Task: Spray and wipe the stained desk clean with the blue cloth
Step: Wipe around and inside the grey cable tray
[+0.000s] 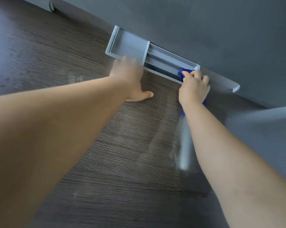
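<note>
The blue cloth (184, 72) is bunched into the right end of a grey recessed tray (130, 45) at the far edge of the counter (93, 162), with a tail of it showing below the wrist. The right hand (194, 87) grips it, fingers curled over the wad. The left hand (130, 79) lies flat and open on the dark wood (thumb spread wide), fingertips at the tray's front rim. Pale streaks (157, 137) cross the surface nearby.

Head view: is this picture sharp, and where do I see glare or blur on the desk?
In the head view the desk grain smears toward the bottom edge, likely motion blur; a pale glare streak runs down its right part; the right hand and blue cloth look soft.
</note>
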Tool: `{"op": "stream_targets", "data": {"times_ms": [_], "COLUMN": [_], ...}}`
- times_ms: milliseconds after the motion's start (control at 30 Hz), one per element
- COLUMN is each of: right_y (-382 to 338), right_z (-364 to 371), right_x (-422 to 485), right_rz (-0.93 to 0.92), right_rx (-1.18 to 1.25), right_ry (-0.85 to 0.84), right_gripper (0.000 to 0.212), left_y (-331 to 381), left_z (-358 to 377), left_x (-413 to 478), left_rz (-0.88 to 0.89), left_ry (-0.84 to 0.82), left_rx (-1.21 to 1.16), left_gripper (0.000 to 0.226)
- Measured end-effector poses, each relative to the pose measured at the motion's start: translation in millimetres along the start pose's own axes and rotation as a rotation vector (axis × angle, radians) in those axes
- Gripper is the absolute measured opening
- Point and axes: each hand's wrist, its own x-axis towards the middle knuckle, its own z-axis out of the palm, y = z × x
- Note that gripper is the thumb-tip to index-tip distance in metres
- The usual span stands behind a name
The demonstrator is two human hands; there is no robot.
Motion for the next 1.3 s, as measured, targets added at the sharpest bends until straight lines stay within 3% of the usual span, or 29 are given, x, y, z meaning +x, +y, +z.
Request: {"op": "stream_targets", "data": {"times_ms": [67, 200, 333, 433, 500, 600, 800, 1300], "right_y": [-21.2, -73.6, -57.6, -29.4, -26.4, -28.3, 26.7, 20.7], "right_z": [1.1, 0.5, 5.2, 6.7, 5.6, 1.5, -5.0, -9.2], "right_x": [-1.6, -6.6, 0.4, 6.6, 7.2, 7.4, 10.2, 4.9], "right_rz": [0.027, -0.214, -0.339, -0.311, -0.302, -0.321, -0.229, -0.140], "right_rx": [0.026, 0.054, 0.015, -0.006, -0.005, -0.011, -0.109, -0.063], "right_ry": [0.018, 0.014, 0.036, 0.029, 0.004, -0.013, -0.033, -0.048], "right_gripper": [0.042, 0.039, 0.040, 0.040, 0.041, 0.041, 0.040, 0.045], "left_y": [5.9, 12.6, 17.5, 24.6, 37.5, 53.3, 49.8, 47.9], "left_z": [0.4, 2.0, -2.7, -11.0, -10.7, -5.8, -8.1, -10.4], "left_x": [-0.5, 0.7, 3.3, 9.9, 14.7, 16.4, 9.7, 10.1], "left_rz": [-0.016, -0.063, -0.102, -0.129, -0.039, 0.063, 0.052, 0.065], "left_ry": [-0.006, -0.011, -0.034, -0.061, -0.053, -0.059, -0.053, -0.054], "left_rx": [0.005, -0.018, 0.006, 0.098, 0.121, -0.001, 0.010, 0.044], "left_gripper": [0.103, 0.108, 0.112, 0.115, 0.112, 0.105, 0.103, 0.103]}}
